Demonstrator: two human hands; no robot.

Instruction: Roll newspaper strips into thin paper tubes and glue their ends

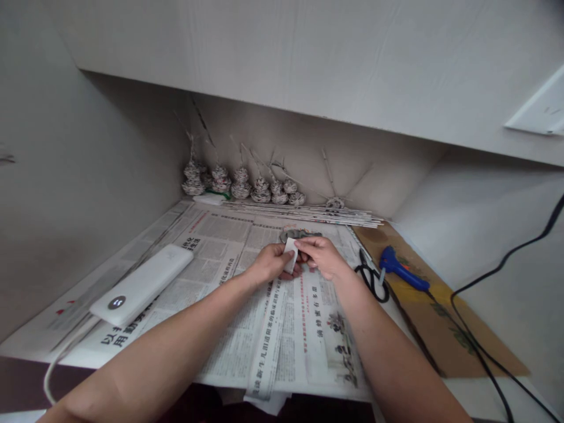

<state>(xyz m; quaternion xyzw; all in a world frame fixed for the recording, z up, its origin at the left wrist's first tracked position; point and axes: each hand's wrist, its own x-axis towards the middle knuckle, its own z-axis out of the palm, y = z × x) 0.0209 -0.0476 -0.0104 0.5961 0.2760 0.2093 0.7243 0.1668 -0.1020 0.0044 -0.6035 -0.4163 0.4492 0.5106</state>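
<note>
My left hand [274, 262] and my right hand [324, 255] meet over the newspaper-covered table [229, 258]. Between them is a small white strip, perhaps paper [289, 251], tilted upright. The left thumb presses on its face, with the fingers curled behind it. At its upper right edge, the right thumb and forefinger pinch it. Just beyond my hands lies a grey-green object [302, 235], partly hidden by them; its kind I cannot make out. Long cut newspaper strips [268, 352] lie below my hands and hang over the table's front edge.
Woven paper gourds [241, 183] line the back wall behind a bundle of thin paper sticks [304, 214]. At right are black-handled scissors [372, 279] and a blue glue gun [403, 269] on cardboard [467, 346], its cord trailing. A white power bank [150, 282] with a cable lies left.
</note>
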